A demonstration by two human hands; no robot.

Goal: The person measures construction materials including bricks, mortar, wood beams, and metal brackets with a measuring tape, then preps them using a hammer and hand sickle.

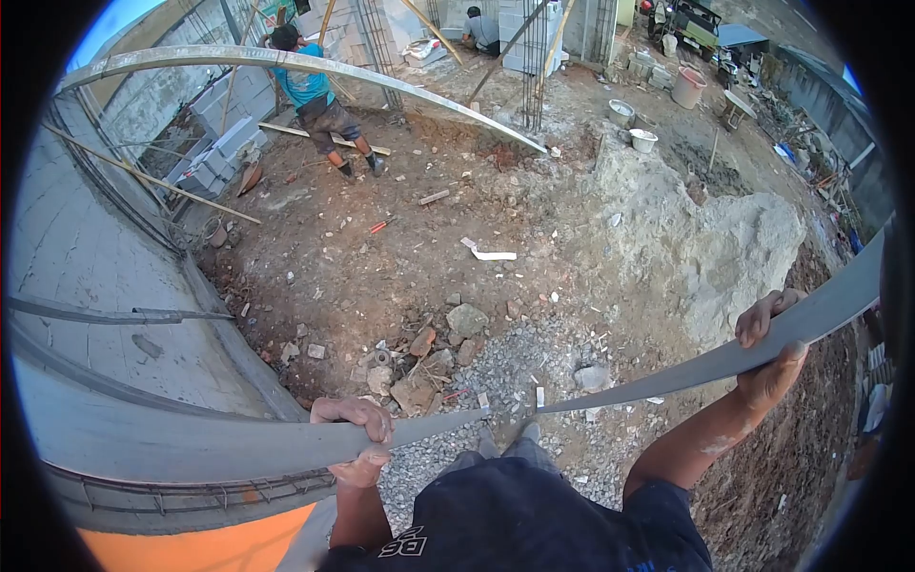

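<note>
My left hand (pixel 359 441) is wrapped round a long grey metal bar (pixel 210 450). One end of this bar comes down near my feet, and the rest runs off to the left edge. On the right, my right hand (pixel 770 345) grips a second long grey bar (pixel 658 378), fingers over its upper edge and thumb below. That bar slopes up from near my feet to the right edge. The lower ends of the two bars lie close together, a small gap apart, over grey gravel (pixel 515 357).
A long pale beam (pixel 315 63) spans the upper left, near a person in a teal shirt (pixel 307 91). Another person (pixel 481 30) crouches at the back. Broken stones (pixel 419 381) lie ahead; a sand mound (pixel 705 248) rises right. A concrete wall (pixel 114 257) stands left.
</note>
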